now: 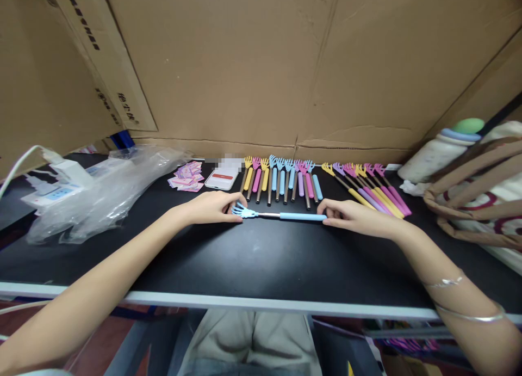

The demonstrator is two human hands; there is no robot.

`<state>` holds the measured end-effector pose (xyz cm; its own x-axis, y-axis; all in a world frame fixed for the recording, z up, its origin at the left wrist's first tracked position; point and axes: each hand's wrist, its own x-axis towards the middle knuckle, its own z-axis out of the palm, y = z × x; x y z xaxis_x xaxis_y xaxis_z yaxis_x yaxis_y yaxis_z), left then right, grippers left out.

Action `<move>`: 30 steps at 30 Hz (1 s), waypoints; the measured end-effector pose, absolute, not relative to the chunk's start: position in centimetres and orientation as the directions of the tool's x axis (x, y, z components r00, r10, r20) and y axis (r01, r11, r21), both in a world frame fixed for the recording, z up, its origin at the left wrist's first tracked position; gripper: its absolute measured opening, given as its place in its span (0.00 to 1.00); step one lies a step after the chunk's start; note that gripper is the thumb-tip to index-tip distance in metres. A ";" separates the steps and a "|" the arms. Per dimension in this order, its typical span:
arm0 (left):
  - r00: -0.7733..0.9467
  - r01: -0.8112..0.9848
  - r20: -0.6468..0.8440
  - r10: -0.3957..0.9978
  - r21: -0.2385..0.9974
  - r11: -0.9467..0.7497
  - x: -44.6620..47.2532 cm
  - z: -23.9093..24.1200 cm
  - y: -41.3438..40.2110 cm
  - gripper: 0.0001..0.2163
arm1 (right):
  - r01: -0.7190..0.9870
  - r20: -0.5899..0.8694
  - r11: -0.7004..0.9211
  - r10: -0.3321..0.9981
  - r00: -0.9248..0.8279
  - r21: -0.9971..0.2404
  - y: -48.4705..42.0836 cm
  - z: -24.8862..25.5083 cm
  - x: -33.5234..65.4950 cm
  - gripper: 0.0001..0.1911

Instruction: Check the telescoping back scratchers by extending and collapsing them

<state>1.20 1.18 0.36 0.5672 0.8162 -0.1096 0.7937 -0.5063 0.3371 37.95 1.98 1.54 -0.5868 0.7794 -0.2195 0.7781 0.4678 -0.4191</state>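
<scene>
My left fingers (233, 219) pinch the head of a blue back scratcher (302, 217) at nine o'clock, my right fingers (334, 204) its handle end at three; both sets are nearly closed, palms facing inward, forearms slanting in from eight and four. Under it spreads a black worktop (253, 267). Beyond lie more scratchers (282, 183) at twelve and two, a phone (220, 178) at eleven, crumpled plastic (126, 183) toward ten, a bottle (426, 157) at two, a bag (457, 202) at three, and cardboard (244, 66) walling the far side.
</scene>
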 end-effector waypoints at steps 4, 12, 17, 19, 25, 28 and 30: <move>0.569 0.792 -0.116 0.814 0.344 -0.505 1.1 0.2 1.3 0.17 | 0.783 -0.232 0.461 0.779 -0.582 -0.417 1.9 1.7 37.9 0.22; 0.564 0.797 -0.123 0.817 0.341 -0.499 1.1 0.2 1.3 0.17 | 0.783 -0.239 0.458 0.777 -0.583 -0.420 1.7 2.0 37.7 0.22; 0.564 0.796 -0.121 0.817 0.341 -0.499 1.1 0.2 1.3 0.17 | 0.788 -0.225 0.467 0.784 -0.579 -0.401 1.6 2.0 37.5 0.22; 0.565 0.797 -0.123 0.816 0.338 -0.501 1.1 0.2 1.3 0.17 | 0.785 -0.210 0.479 0.784 -0.584 -0.393 1.6 1.9 37.4 0.20; 0.564 0.798 -0.115 0.817 0.328 -0.505 1.2 0.2 1.2 0.16 | 0.765 -0.144 0.526 0.781 -0.608 -0.372 1.9 1.1 37.3 0.16; 0.565 0.797 -0.100 0.819 0.323 -0.510 1.2 0.1 1.2 0.15 | 0.756 -0.134 0.540 0.774 -0.619 -0.371 2.0 0.8 37.3 0.15; 0.564 0.797 -0.086 0.821 0.315 -0.515 1.3 0.1 1.1 0.15 | 0.754 -0.132 0.543 0.773 -0.621 -0.368 2.0 0.7 37.2 0.14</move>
<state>1.27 1.10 0.07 0.5639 0.8214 -0.0857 0.7975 -0.5147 0.3147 37.22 1.97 0.68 -0.6210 0.7727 -0.1319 0.7544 0.5435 -0.3681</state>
